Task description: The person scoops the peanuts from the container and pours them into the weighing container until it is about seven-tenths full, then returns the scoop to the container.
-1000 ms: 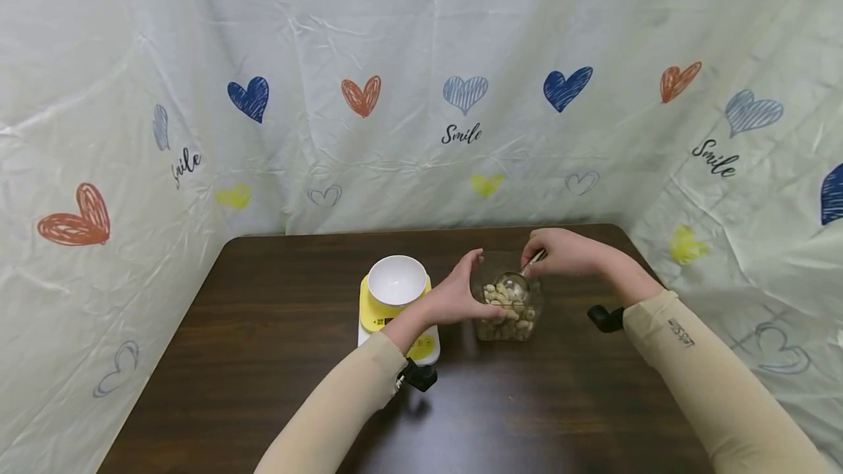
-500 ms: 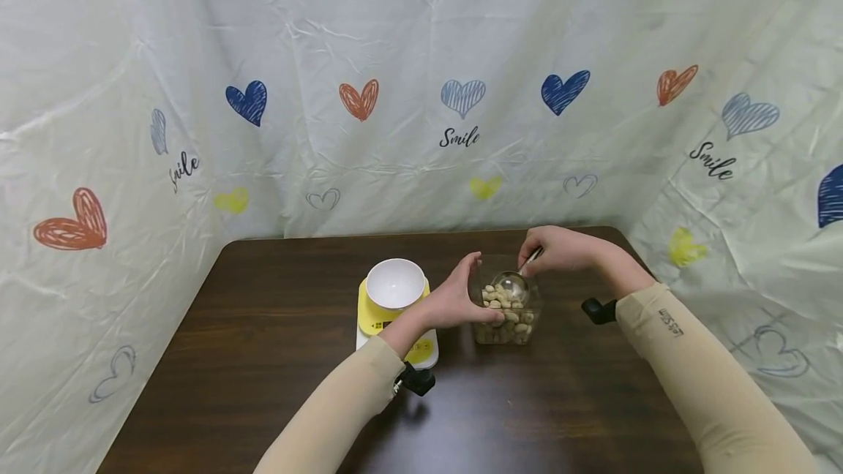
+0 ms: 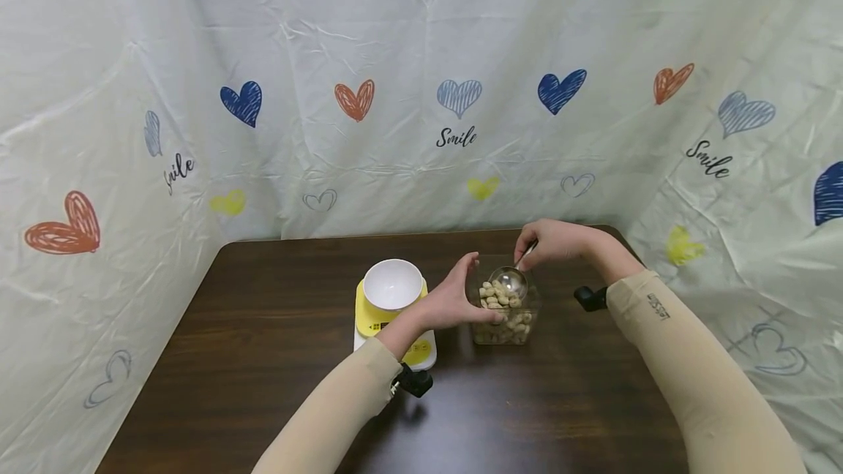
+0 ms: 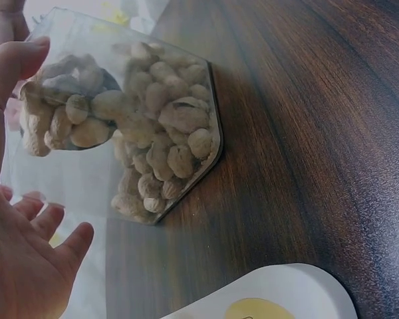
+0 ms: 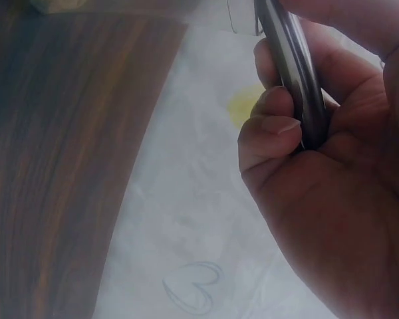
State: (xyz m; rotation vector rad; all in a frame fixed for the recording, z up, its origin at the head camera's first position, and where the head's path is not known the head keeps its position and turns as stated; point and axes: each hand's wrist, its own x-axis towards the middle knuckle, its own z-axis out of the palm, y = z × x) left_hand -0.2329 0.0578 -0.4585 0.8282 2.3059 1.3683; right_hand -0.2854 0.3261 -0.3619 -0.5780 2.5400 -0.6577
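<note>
A clear plastic container (image 3: 506, 335) partly filled with unshelled peanuts (image 4: 163, 126) stands on the table. My left hand (image 3: 452, 301) holds it from the left, thumb along the near side and fingers toward the back. In the left wrist view the thumb (image 4: 16, 63) lies against its wall. My right hand (image 3: 552, 241) grips the handle (image 5: 296, 73) of a round-bowled metal ladle (image 3: 511, 280) from above the far right corner. Its bowl is inside the container, tilted, with peanuts in it, seen through the wall in the left wrist view.
Left of the container, a white bowl (image 3: 393, 285) sits on a yellow and white kitchen scale (image 3: 363, 329); my left forearm partly covers the scale. The dark wooden table (image 3: 276, 357) ends at the back against a heart-printed curtain (image 3: 395, 159).
My right hand has risen slightly, moving the ladle a little up within the container. My left hand keeps its hold, and the bowl and scale stay put; the head view shifts a little.
</note>
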